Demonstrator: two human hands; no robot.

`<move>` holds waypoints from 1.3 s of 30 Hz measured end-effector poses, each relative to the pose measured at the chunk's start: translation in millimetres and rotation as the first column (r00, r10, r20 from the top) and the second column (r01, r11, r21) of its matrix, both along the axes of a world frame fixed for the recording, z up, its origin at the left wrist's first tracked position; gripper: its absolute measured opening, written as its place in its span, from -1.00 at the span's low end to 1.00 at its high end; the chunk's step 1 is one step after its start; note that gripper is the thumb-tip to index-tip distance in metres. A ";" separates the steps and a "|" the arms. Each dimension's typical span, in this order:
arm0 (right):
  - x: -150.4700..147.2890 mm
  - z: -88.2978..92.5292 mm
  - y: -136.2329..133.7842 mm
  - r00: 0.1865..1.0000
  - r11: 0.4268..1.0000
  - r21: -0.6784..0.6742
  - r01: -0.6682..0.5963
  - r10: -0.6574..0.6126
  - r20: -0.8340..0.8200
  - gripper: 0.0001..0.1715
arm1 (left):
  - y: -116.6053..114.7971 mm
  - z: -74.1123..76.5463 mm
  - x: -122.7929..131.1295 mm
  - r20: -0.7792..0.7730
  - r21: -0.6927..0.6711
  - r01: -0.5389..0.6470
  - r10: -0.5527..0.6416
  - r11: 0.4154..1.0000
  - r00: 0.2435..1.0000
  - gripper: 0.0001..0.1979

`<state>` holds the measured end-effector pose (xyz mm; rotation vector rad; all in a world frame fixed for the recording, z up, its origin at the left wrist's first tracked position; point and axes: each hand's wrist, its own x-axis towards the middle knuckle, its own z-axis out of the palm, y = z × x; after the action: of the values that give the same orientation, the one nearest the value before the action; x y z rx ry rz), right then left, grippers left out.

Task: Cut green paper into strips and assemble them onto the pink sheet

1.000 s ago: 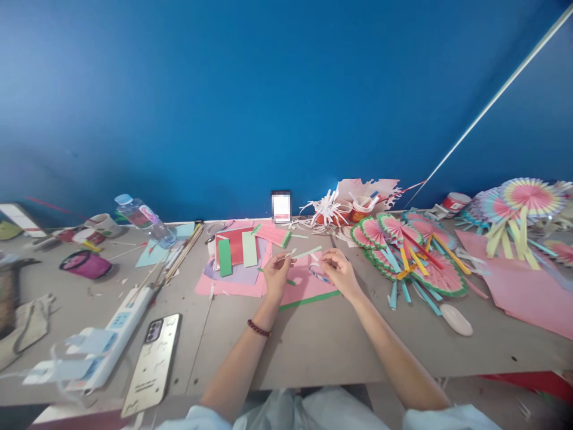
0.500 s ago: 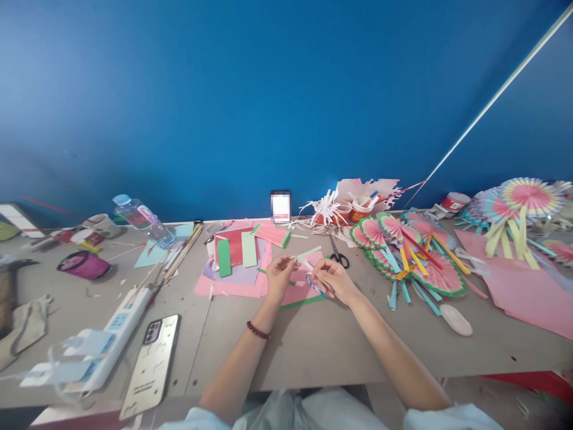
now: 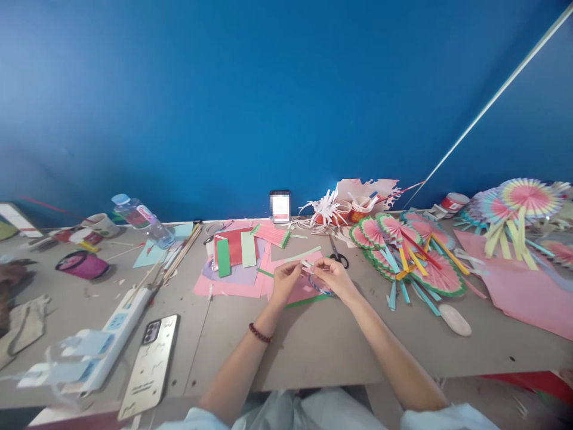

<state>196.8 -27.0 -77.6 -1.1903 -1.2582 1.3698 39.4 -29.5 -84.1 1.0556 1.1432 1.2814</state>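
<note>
Where the grey table (image 3: 313, 352) runs off to the left, a pale mug (image 3: 101, 224) with a red band stands by the blue wall, its print too small to read. Just right of it lies a clear water bottle (image 3: 139, 216); its red label bears white lettering that cannot be made out. Nearer the front edge a white power strip (image 3: 120, 327) lies aslant. Beside it a phone (image 3: 150, 365) in a shiny case rests back up, with fine marks near its lower end that are illegible. A bundle of wooden sticks (image 3: 179, 257) points toward the wall. Next comes a loose stack of paper sheets (image 3: 235, 254) in pink, red and green. Behind it a small screen (image 3: 280, 206) leans on the wall, blurred.

At the middle, the left hand (image 3: 286, 280) and the right hand (image 3: 332, 276) meet above a green-edged pink sheet (image 3: 302, 292). Each pinches one end of a short pale paper strip (image 3: 307, 263) between thumb and fingertips, holding it just off the table. Black-handled scissors (image 3: 339, 257) lie just beyond the right hand.

Further right, red paper cups (image 3: 353, 210) stand at the wall. Pleated paper fans (image 3: 405, 248) with coloured strips spread in a heap, and a large pink paper (image 3: 514, 286) covers the far end.
</note>
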 end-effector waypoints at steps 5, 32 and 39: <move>-1.4 -5.6 1.0 0.999 0.998 0.059 0.008 -0.011 0.049 -0.66 | -1.3 -3.5 1.4 0.008 0.042 0.040 -0.040 0.998 0.999 -0.72; -2.9 3.7 -1.8 0.996 0.997 0.055 0.058 -0.061 0.059 -0.53 | -1.3 -3.6 1.6 0.019 0.004 0.049 -0.049 0.999 0.999 -0.62; -1.2 -3.0 -0.2 0.995 0.994 0.081 0.067 -0.073 0.070 -0.58 | -1.5 -7.5 1.3 0.024 0.004 0.055 -0.055 0.998 0.998 -0.65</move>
<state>195.6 -27.2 -80.6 -1.2275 -1.2973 1.2245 40.7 -31.1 -91.7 1.0649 1.0870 1.2500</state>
